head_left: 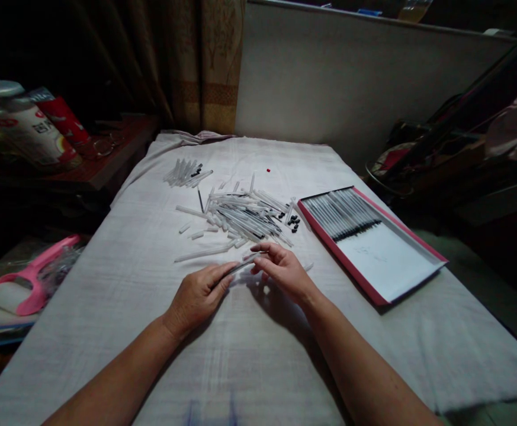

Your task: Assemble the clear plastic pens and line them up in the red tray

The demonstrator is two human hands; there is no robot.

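Note:
Between thumb and fingers, my left hand [200, 291] grips a thin pen [244, 264] that slants up to the right. At the pen's far end, the thumb and fingers of my right hand [280, 269] close around its tip. Just beyond both hands lies a loose pile of clear pen barrels [240, 216], some with dark refills among them. Small black caps [293, 222] are scattered at the pile's right edge. On the right, a shallow red-edged box [400, 275] holds a row of pens [342, 212] with black ends, side by side in its far part.
A smaller bunch of clear tubes [182, 173] lies at the back left, and a tiny red piece [267, 170] at the back. A white cloth [151, 367] covers the table. Left of it are a jar [31, 133] on a side table and a pink-handled object [36, 278].

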